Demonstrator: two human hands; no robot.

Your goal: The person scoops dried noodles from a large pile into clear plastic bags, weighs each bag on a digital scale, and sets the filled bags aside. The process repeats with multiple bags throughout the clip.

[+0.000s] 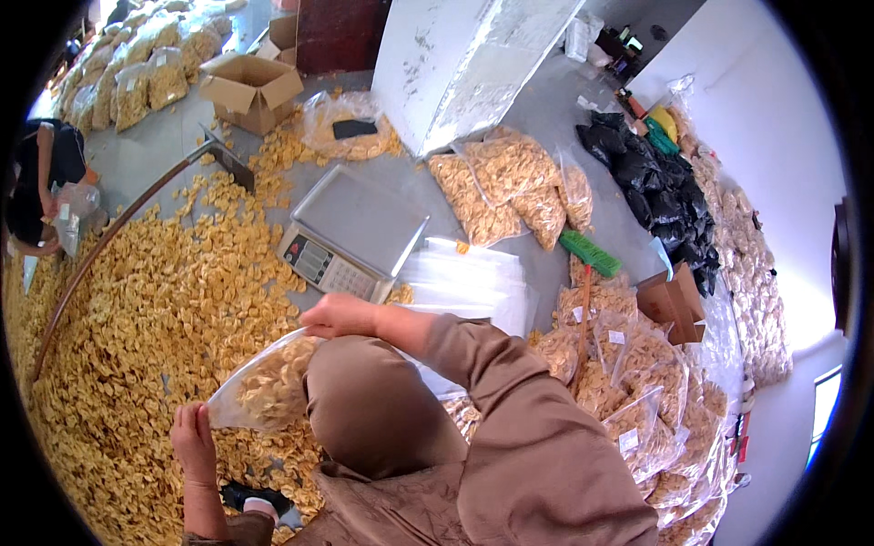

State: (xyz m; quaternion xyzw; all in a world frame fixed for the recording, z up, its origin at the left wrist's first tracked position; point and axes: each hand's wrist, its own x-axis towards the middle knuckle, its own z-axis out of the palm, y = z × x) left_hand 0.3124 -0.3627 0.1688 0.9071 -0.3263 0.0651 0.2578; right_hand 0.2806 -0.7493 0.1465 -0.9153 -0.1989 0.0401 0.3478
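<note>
A clear plastic bag (273, 385) partly filled with yellow, dried-looking slices lies against my brown-clad knee. My left hand (193, 437) pinches one corner of its edge at the lower left, while my right hand (338, 315) grips the upper end of that edge, so the edge is stretched between them. Loose slices (157, 314) form a broad heap under and left of the bag. Just beyond my right hand, a digital scale (365, 218) with a bare metal platform stands on the floor, beside a stack of flat clear bags (478, 283).
A long-handled hoe (130, 211) lies over the heap. Filled bags (505, 177) rest by the pillar (464, 61); more bags (642, 382) are piled at right with a green-bristled broom (590, 252). Another person (48, 177) handles a bag at far left. An open cardboard box (252, 92) stands beyond.
</note>
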